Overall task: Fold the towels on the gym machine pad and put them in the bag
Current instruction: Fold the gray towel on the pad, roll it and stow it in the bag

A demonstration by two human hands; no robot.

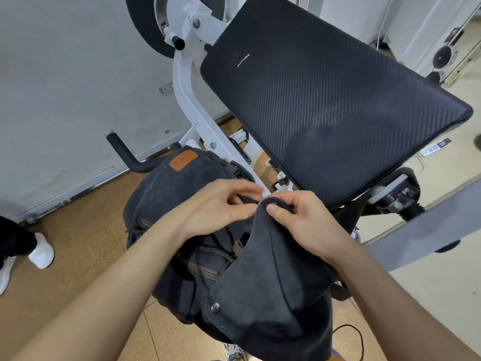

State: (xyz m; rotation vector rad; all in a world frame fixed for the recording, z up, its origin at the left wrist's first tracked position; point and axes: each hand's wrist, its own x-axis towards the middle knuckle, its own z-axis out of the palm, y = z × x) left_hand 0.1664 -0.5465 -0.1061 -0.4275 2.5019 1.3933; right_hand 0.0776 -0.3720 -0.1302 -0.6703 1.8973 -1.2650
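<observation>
A dark canvas bag (pixel 166 194) is seen in front of a gym machine, just below the near edge of its black padded pad (pixel 325 105) and close beside the machine's white frame (pixel 187 100). The bag's flap (pixel 260 282) is lifted towards the camera, and a metal snap stud (pixel 215 307) is shown near its lower edge. The tip of the flap is gripped by the right hand (pixel 302 220), with the thumb pressed on top and the fingers curled beneath. Touching it, the left hand (pixel 221 204) is held with fingers bent and pinched on what appears to be a narrow dark strap (pixel 247 198), though motion blur leaves this uncertain. A tan leather patch (pixel 183 159) is visible on the far side of the bag. A black handle (pixel 125 155) juts out left of the frame. White shoes (pixel 41 254) are caught at the left edge on the brown floor (pixel 86 230), before a grey wall (pixel 65 74).
</observation>
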